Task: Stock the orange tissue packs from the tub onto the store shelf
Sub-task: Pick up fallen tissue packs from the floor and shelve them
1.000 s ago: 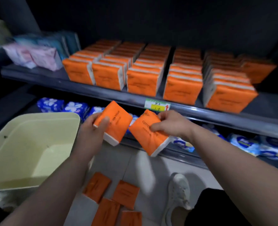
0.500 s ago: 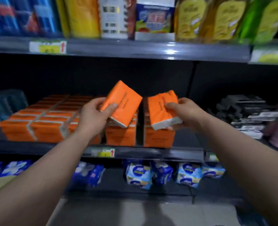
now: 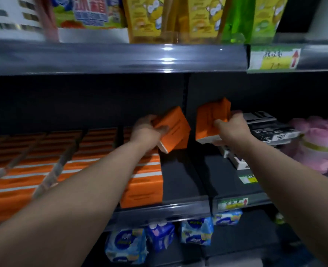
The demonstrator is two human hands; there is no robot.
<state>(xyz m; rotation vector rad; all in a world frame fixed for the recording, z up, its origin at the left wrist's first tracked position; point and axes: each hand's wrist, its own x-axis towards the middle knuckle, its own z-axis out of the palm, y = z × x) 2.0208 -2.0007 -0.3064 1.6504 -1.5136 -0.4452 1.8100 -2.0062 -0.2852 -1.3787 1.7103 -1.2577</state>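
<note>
My left hand (image 3: 145, 130) grips an orange tissue pack (image 3: 173, 128), tilted, deep inside the middle shelf (image 3: 178, 182) just right of the last row of stocked orange packs (image 3: 142, 182). My right hand (image 3: 230, 130) grips a second orange tissue pack (image 3: 211, 120), held upright further right, near the back of the shelf. Rows of orange packs fill the shelf to the left. The tub is out of view.
Black-and-white boxes (image 3: 269, 130) and pink bundles (image 3: 317, 143) sit on the shelf at right. An upper shelf (image 3: 111, 56) carries yellow and green bags. Blue-and-white packs (image 3: 159, 237) lie on the lower shelf. Price tags (image 3: 232, 203) line the shelf edges.
Both hands have reached forward and deeper into the middle shelf with their packs, and the view has moved closer and to the right; the bare shelf floor now shows below the packs.
</note>
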